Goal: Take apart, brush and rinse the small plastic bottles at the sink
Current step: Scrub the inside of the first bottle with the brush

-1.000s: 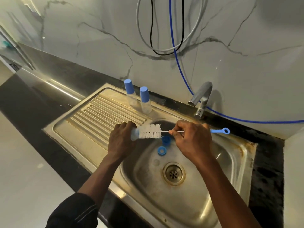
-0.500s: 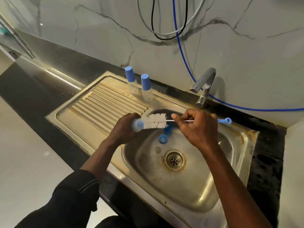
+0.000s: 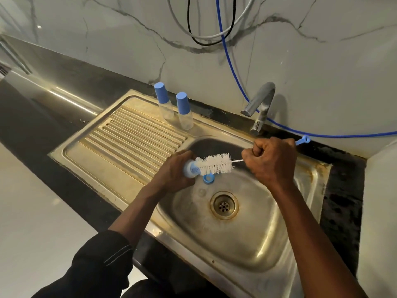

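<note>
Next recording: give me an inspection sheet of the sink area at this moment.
Surface: stained stainless sink, drainboard on its left; no water seen at the tap.
Job's things: capped bottle and second capped bottle upright at the drainboard's back; brush tip in a blue bottle part; blue ring in the basin.
Clutter: nothing seen.
Hands: left hand holds the blue bottle part; right hand grips the brush's wire.
Cables: blue hose, black cable and white cable hang on the wall.
Surroundings: marble-look wall, dark countertop.
</note>
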